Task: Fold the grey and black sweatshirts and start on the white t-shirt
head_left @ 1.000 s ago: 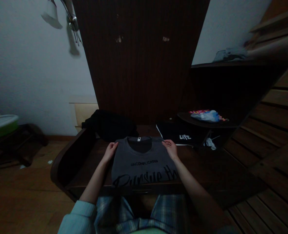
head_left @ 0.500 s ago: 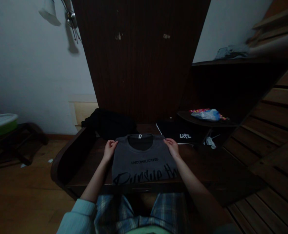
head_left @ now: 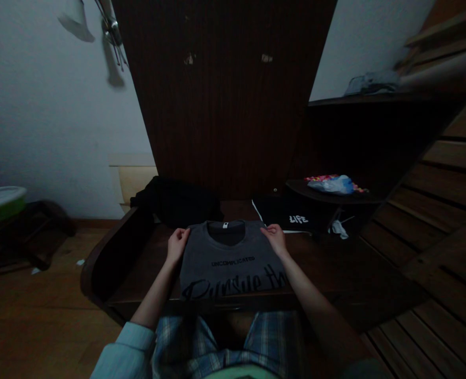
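Observation:
A dark grey T-shirt (head_left: 227, 252) with black lettering lies folded on the dark wooden bench (head_left: 138, 281), its neckline and white label facing away from me. My left hand (head_left: 177, 245) pinches the shirt's upper left corner at the shoulder. At the upper right shoulder, my right hand (head_left: 275, 239) pinches the fabric between thumb and fingers. The lower edge of the shirt lies along the bench's front edge, close to my knees.
Behind the shirt to the left is a heap of black cloth (head_left: 177, 200). A folded black garment with white lettering (head_left: 276, 213) lies at the back right. A plastic bag (head_left: 333, 184) sits on a small shelf. Wooden slats (head_left: 446, 179) stand at the right.
The shirt's collar edge has shifted very slightly toward me, and its lettering lies a little flatter. Both hands keep their pinch; the view has moved slightly.

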A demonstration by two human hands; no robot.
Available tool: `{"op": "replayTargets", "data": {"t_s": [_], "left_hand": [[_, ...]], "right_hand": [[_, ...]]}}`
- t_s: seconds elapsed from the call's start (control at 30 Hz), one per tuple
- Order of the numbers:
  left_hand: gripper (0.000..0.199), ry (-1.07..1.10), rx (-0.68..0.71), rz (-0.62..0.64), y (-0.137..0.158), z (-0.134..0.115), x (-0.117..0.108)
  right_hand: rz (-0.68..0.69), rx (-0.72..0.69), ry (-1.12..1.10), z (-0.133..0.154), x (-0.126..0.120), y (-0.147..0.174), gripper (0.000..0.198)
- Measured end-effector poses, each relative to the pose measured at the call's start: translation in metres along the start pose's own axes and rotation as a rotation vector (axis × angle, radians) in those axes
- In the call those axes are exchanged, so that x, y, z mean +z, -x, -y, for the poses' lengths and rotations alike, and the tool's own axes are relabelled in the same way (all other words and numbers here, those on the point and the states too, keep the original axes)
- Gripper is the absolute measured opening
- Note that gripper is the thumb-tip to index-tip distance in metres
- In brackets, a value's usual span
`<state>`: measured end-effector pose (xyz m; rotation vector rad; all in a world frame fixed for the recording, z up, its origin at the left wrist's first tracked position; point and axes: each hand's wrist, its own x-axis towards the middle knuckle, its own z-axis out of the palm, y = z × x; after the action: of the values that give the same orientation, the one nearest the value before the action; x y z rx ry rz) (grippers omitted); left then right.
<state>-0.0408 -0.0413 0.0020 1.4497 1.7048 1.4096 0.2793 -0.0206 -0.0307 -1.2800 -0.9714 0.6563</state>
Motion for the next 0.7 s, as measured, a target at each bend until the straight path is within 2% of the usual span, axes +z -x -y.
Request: {"op": "replayTargets", "data": {"t_s": [0.13, 0.23, 0.4, 0.5, 0.57, 0.63, 0.7], "left_hand": [[0.026, -0.058, 0.046, -0.035, 0.001, 0.003, 0.002], [0.024, -0.105, 0.027, -0.023, 0.000, 0.004, 0.004], [0.021, -0.079, 0.007, -0.018, -0.003, 0.004, 0.005], [0.020, -0.156, 0.036, -0.054, 0.000, 0.002, 0.003], [0.020, -0.223, 0.125, -0.129, 0.002, 0.000, 0.002], [0.019, -0.250, 0.264, -0.170, 0.004, -0.003, 0.001], [0.017, -0.245, 0.378, -0.107, 0.004, -0.003, 0.003]], "right_hand": [[-0.030, -0.060, 0.118, -0.001, -0.002, 0.001, 0.042], [-0.032, -0.065, 0.216, -0.001, -0.003, 0.001, 0.039], [-0.050, -0.055, 0.134, 0.002, -0.002, -0.001, 0.037], [-0.072, -0.060, 0.148, 0.008, -0.004, 0.002, 0.034], [-0.084, -0.124, 0.190, 0.014, -0.005, 0.007, 0.027], [-0.024, -0.264, 0.214, 0.021, -0.007, 0.011, 0.021], [0.112, -0.419, 0.233, 0.025, -0.007, 0.014, 0.017]]}}
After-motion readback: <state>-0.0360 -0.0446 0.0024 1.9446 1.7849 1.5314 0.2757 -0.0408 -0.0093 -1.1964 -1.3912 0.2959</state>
